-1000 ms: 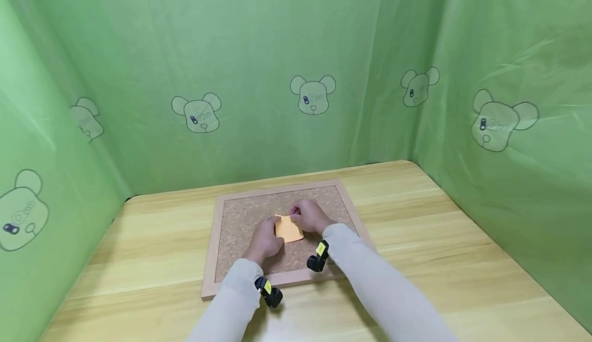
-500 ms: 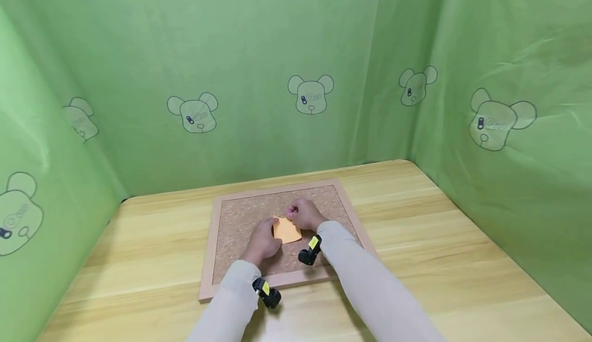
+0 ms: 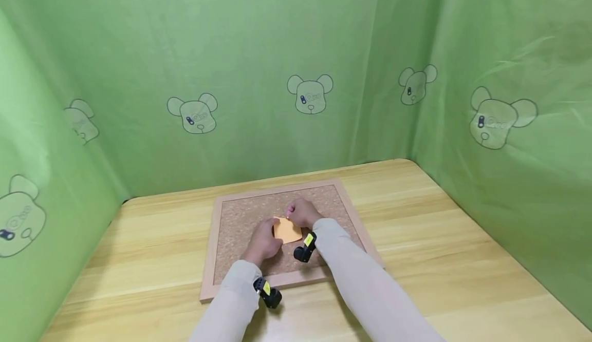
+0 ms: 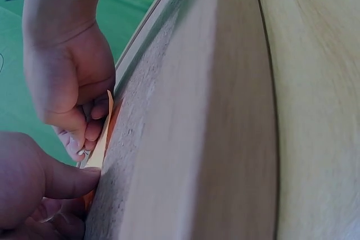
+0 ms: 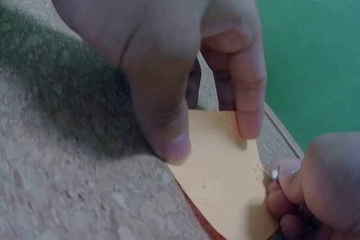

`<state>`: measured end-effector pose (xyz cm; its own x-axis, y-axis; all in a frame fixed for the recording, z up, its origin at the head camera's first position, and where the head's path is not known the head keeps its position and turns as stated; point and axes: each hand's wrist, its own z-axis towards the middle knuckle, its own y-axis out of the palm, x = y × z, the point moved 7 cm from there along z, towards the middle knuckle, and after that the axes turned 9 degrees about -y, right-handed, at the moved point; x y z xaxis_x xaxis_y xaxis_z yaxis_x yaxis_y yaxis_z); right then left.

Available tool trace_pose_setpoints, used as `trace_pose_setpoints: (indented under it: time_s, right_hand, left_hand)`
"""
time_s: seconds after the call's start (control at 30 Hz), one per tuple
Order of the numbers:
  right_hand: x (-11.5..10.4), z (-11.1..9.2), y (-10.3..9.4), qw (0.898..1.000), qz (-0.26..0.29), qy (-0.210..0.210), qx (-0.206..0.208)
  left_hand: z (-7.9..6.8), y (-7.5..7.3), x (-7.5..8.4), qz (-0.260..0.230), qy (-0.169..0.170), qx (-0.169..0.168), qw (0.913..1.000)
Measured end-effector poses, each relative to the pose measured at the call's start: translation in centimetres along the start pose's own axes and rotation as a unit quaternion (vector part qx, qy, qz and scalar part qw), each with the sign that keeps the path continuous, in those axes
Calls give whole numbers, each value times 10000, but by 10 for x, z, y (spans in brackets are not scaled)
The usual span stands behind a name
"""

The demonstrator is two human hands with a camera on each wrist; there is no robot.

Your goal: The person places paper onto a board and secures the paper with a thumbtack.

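An orange sticky note (image 3: 287, 232) lies on the cork board, dotted with small holes near its edges in the right wrist view. My left hand (image 3: 263, 240) spans its left side, thumb and fingertips pressing on the paper near two corners. At the note's far edge my right hand (image 3: 303, 212), fingers curled, pinches a small pale push pin (image 5: 275, 173) between thumb and forefinger. Only the pin's whitish head shows; its point is hidden. From the side, the left wrist view shows the note's edge (image 4: 102, 141) bent up off the cork (image 4: 135, 111).
A wooden frame (image 3: 296, 278) borders the cork board, which lies flat on a light wood table (image 3: 430, 239). Green curtains (image 3: 250, 141) printed with bear heads stand behind and on both sides. Each wrist carries a black camera (image 3: 270, 295).
My right wrist and forearm have shifted left and turned slightly, while the fingers stay at the note's far edge. The left hand and the note have hardly moved.
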<state>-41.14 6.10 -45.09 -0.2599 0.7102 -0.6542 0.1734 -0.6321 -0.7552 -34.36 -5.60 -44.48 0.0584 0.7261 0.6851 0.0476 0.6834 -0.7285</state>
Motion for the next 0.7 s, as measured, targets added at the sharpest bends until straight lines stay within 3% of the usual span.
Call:
trace_pose_setpoints:
  time_s: [0.2, 0.43, 0.7]
  right_hand:
    - [-4, 0, 2, 9995, 37, 305, -105]
    - [-8, 2, 0, 9989, -396, 230, -106]
    - [-9, 3, 0, 9980, -505, 372, -58]
  left_hand:
    - [1, 0, -3, 33, -82, 29, 10000]
    - [2, 0, -5, -49, -216, 68, 9997]
    - [3, 0, -8, -98, -321, 69, 9994]
